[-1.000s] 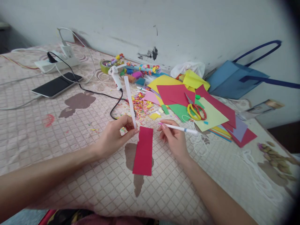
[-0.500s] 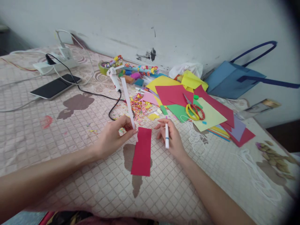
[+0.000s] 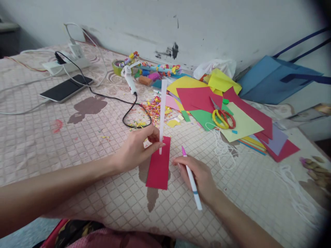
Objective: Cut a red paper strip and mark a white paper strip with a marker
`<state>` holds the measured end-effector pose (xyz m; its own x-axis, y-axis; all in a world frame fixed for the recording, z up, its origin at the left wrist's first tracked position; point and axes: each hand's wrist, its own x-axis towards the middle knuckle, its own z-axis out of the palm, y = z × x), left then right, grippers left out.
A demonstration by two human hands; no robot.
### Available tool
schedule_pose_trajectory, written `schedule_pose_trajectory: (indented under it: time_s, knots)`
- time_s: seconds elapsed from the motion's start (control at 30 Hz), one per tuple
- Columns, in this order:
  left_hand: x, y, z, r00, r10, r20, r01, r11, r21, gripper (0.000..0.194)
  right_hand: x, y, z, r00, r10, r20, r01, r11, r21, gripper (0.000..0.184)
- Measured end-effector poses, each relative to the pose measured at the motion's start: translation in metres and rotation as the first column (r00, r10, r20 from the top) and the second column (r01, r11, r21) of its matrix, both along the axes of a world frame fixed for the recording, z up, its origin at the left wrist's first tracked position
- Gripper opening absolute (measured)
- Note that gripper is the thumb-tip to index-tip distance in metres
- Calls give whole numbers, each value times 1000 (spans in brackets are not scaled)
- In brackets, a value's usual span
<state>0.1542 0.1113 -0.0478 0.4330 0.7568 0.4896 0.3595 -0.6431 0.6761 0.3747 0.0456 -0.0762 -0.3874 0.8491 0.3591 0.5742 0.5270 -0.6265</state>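
Observation:
A narrow white strip [image 3: 163,106] is pinched near its lower end by my left hand [image 3: 141,148], thumb in front and fingers behind. It stands almost upright over the top part of a red paper rectangle [image 3: 159,170], which lies flat on the patterned tablecloth. Just right of that paper, my right hand [image 3: 200,175] grips a white marker pen [image 3: 192,181]. The pen's pink tip points up and to the left, apart from the red paper.
Coloured paper sheets [image 3: 248,120] with yellow-and-red scissors [image 3: 222,119] on them lie at the right, near white string [image 3: 224,151]. Paper scraps [image 3: 155,110], a glue gun [image 3: 129,79] and its black cord lie behind. A phone [image 3: 66,88] and power strip [image 3: 66,65] are far left.
My left hand has brought the strip right, over the red paper, and turned it more upright. My right hand has lowered and tilted the marker, tip up-left. The view has shifted slightly.

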Motion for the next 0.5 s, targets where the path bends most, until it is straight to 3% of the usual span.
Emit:
schedule_pose_trajectory:
  time_s: [0.5]
  knots:
    - [4,-2,-7,1000,-21,0,21,999,41,13,6,-6,-5,997,78,24,-78,997,6,28]
